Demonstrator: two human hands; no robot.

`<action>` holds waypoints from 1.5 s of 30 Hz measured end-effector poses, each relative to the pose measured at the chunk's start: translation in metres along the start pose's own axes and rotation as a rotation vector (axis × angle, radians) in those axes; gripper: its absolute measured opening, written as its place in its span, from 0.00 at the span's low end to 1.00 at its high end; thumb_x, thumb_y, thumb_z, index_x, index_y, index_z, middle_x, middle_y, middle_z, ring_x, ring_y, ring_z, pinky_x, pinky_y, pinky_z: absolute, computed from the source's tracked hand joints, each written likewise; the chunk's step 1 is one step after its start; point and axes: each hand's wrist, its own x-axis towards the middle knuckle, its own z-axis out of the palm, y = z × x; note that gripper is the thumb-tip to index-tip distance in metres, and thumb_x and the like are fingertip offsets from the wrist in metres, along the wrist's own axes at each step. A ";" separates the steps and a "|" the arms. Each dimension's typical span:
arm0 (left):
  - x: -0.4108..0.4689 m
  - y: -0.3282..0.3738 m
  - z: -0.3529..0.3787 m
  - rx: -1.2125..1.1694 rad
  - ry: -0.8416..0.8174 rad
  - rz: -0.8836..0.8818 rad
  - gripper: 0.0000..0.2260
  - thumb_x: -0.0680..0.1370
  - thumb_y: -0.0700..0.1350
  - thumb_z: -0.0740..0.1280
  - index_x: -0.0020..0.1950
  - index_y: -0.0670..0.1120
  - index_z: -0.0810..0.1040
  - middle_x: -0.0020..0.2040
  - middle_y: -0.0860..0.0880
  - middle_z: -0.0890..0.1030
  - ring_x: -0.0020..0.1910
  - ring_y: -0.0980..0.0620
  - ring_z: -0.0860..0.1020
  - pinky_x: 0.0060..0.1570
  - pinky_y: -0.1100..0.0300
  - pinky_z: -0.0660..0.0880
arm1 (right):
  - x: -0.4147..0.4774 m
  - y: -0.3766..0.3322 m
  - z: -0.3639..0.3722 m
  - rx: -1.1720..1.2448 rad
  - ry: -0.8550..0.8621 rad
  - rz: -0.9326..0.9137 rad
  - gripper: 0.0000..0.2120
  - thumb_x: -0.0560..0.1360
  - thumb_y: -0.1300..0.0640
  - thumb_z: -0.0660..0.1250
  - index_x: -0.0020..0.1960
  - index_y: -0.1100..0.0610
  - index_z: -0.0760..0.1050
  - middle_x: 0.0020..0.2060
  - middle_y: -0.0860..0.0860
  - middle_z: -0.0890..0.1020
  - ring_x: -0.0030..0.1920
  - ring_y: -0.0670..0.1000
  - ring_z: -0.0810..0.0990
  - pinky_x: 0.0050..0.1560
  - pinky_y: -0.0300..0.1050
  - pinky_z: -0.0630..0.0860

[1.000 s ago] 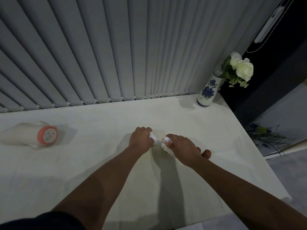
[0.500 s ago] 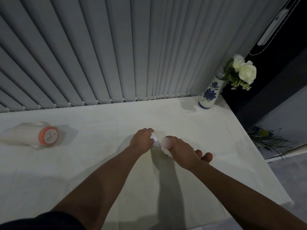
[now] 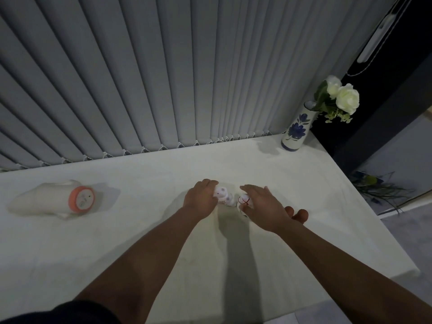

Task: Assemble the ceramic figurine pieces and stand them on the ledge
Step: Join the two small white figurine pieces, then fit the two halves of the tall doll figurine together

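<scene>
Two small white ceramic figurine pieces sit mid-ledge between my hands. The left piece (image 3: 223, 196) has pink dots and a rounded top; my left hand (image 3: 199, 199) curls around its left side and touches it. The right piece (image 3: 244, 200) is rounder, with thin red lines on it. My right hand (image 3: 264, 208) lies over its right side with fingers stretched flat, so part of it is hidden. The two pieces stand apart with a small gap. The white ledge (image 3: 304, 195) carries both.
A white object with an orange round cap (image 3: 80, 199) lies on its side at the far left. A blue-flowered vase with white roses (image 3: 296, 132) stands at the back right corner. Grey vertical blinds (image 3: 163, 78) close the back. The ledge's right edge drops to the floor.
Both hands have loosened and spread slightly, uncovering the two pieces. The right hand's fingers have straightened. The pieces now show with a gap between them.
</scene>
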 end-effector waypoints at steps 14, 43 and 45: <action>-0.091 -0.153 -0.102 0.257 0.244 0.036 0.20 0.72 0.44 0.67 0.64 0.44 0.74 0.68 0.41 0.73 0.68 0.40 0.69 0.68 0.47 0.64 | 0.032 -0.169 0.063 -0.266 0.144 -0.105 0.28 0.78 0.47 0.58 0.74 0.56 0.59 0.76 0.54 0.59 0.76 0.59 0.54 0.75 0.58 0.46; -0.185 -0.423 -0.155 -0.012 0.261 -0.469 0.36 0.71 0.47 0.71 0.74 0.48 0.57 0.71 0.44 0.68 0.66 0.40 0.68 0.62 0.45 0.71 | 0.121 -0.434 0.206 -0.493 -0.020 -0.519 0.32 0.64 0.52 0.72 0.67 0.58 0.71 0.66 0.59 0.75 0.65 0.64 0.73 0.67 0.64 0.65; -0.180 -0.429 -0.155 -0.018 0.261 -0.450 0.36 0.71 0.47 0.71 0.74 0.49 0.57 0.72 0.44 0.67 0.67 0.41 0.67 0.63 0.46 0.70 | 0.129 -0.436 0.212 -0.489 0.012 -0.495 0.31 0.63 0.53 0.72 0.65 0.58 0.73 0.64 0.59 0.77 0.63 0.64 0.74 0.66 0.64 0.67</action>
